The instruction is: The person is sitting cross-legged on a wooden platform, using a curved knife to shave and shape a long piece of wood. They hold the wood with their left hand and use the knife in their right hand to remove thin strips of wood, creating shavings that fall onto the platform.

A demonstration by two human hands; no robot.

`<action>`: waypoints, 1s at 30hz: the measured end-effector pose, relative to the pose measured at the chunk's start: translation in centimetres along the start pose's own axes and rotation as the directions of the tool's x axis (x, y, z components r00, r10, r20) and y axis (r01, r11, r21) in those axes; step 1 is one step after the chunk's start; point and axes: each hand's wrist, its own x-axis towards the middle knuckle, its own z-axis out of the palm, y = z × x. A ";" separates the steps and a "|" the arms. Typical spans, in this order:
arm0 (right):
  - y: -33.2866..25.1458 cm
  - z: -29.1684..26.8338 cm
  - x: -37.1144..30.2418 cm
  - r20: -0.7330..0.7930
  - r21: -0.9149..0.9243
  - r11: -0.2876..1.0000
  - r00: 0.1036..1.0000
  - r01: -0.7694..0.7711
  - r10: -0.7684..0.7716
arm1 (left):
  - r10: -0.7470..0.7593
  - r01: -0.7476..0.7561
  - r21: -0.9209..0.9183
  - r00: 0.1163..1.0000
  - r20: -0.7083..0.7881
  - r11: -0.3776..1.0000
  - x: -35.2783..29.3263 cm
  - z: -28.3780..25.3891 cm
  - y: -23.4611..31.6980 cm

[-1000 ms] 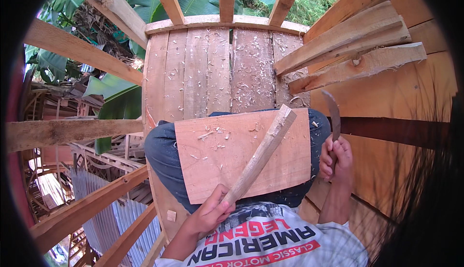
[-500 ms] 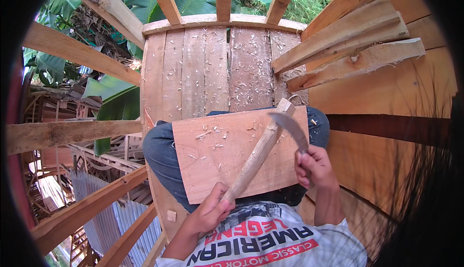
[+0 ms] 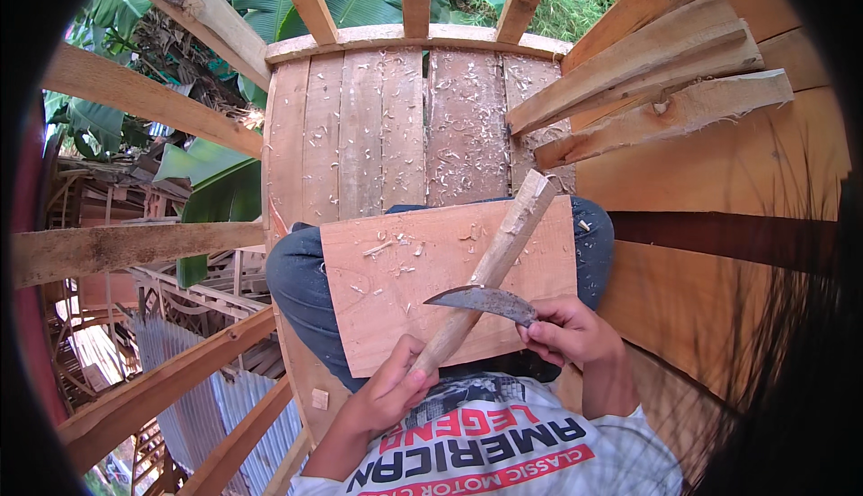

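Grip status: left hand (image 3: pixel 394 388) wraps the lower end of a pale, rough-hewn wooden stick (image 3: pixel 499 255); right hand (image 3: pixel 573 334) clenches a curved grey metal knife (image 3: pixel 490 300). Blade crosses the stick near mid-length; can't confirm contact. Stick slants over a flat reddish-brown wooden board (image 3: pixel 387 307), dotted with pale curled shavings (image 3: pixel 378 249), on the blue-trousered lap (image 3: pixel 306 287). Risk, my read: blade could skid off rounded wood into left hand, or board could shift if lap moves. Beyond: shaving-strewn brown plank floor (image 3: pixel 361 172).
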 end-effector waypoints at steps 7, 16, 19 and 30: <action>-0.7 -0.9 -0.9 -0.126 -0.094 0.995 0.991 0.029 -0.041 | -0.030 0.030 0.028 0.999 0.017 0.999 0.4 0.8 0.4; -0.3 -2.1 -0.1 -0.160 0.010 0.993 0.980 0.119 -0.116 | -0.008 0.008 -0.047 1.000 0.011 0.999 -0.5 -0.6 -1.2; 0.0 -0.7 0.6 -0.001 0.008 0.999 0.999 0.038 -0.038 | -0.011 0.011 -0.051 1.000 0.002 0.999 -0.3 -0.3 -0.7; -1.0 -0.5 0.0 -0.205 0.011 0.992 0.971 0.125 -0.120 | 0.002 -0.001 -0.009 1.000 0.021 1.000 -0.1 0.2 -0.6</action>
